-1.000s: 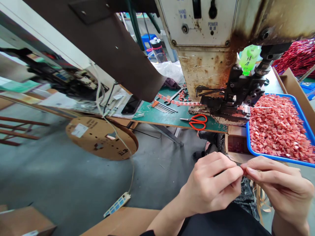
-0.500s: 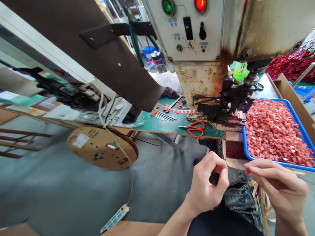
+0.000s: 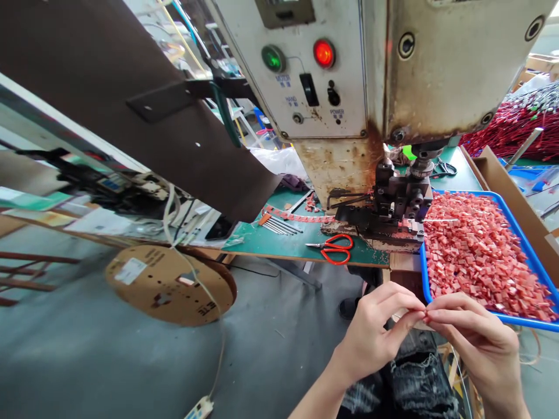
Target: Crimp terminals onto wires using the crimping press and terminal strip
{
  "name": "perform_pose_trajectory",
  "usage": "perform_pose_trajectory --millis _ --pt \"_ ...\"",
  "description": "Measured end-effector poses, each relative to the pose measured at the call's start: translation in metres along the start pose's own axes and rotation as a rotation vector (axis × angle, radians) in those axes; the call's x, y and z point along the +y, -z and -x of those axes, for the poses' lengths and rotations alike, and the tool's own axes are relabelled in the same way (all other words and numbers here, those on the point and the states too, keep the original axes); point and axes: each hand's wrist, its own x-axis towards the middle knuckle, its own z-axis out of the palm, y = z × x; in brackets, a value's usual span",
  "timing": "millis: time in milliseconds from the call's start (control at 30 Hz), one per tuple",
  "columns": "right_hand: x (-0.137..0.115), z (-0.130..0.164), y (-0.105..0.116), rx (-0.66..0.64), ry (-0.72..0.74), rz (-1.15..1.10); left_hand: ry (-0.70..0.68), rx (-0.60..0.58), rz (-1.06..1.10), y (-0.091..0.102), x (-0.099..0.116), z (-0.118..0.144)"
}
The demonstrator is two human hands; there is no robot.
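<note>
My left hand (image 3: 384, 323) and my right hand (image 3: 478, 337) meet above my lap, fingertips pinched together and touching. Whatever lies between the fingertips is too small and too covered to make out. Below my right hand hangs a thin white wire (image 3: 463, 381); whether that hand holds it I cannot tell. Just behind the hands is a blue tray (image 3: 529, 230) heaped with small pink plastic pieces (image 3: 480, 256). Left of the tray stands the press tool (image 3: 399, 201) of a rusty machine, and a thin white wire or rod sticks out from its right side.
Red-handled scissors (image 3: 336, 249) lie at the front edge of the green table (image 3: 279, 241). A strip of pink pieces (image 3: 297, 217) runs into the machine (image 3: 332, 157). A large cardboard reel (image 3: 170, 285) is at the lower left. Red wire bundles (image 3: 515, 125) lie behind a cardboard box.
My hands, apart half a second ago, have come together at the fingertips. The view has tilted up, so the machine and tray appear lower.
</note>
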Motion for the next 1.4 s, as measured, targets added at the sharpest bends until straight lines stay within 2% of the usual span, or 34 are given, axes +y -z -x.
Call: perform_pose_trajectory --millis 233,400,500,567,667,767,900,1200,1400 --pt "0.006 -0.01 0.006 -0.016 0.028 0.033 -0.038 -0.046 0.009 0.003 -0.006 -0.004" --pt "0.006 -0.014 0.006 -0.043 0.028 0.056 -0.1 -0.064 -0.071 0.005 -0.005 -0.007" --pt "0.007 -0.015 0.004 -0.048 -0.003 0.016 -0.116 0.001 -0.16 0.003 -0.003 -0.008" --pt "0.007 -0.014 0.001 -0.048 -0.042 -0.051 -0.061 0.085 -0.196 -0.001 0.0 -0.007" --pt "0.007 -0.014 -0.008 0.002 -0.15 -0.251 0.073 0.177 -0.107 -0.004 0.004 -0.004" --pt "0.005 -0.014 -0.015 0.066 -0.246 -0.448 0.145 0.184 0.019 -0.004 0.008 -0.003" --pt "0.003 -0.016 -0.018 0.076 -0.276 -0.517 0.116 0.138 0.079 0.0 0.011 -0.004" --pt "-0.005 -0.011 -0.018 0.044 -0.23 -0.488 0.044 0.105 0.129 0.004 0.012 0.0" --pt "-0.007 -0.011 -0.022 0.035 -0.279 -0.576 0.019 0.088 0.183 0.007 0.014 -0.001"
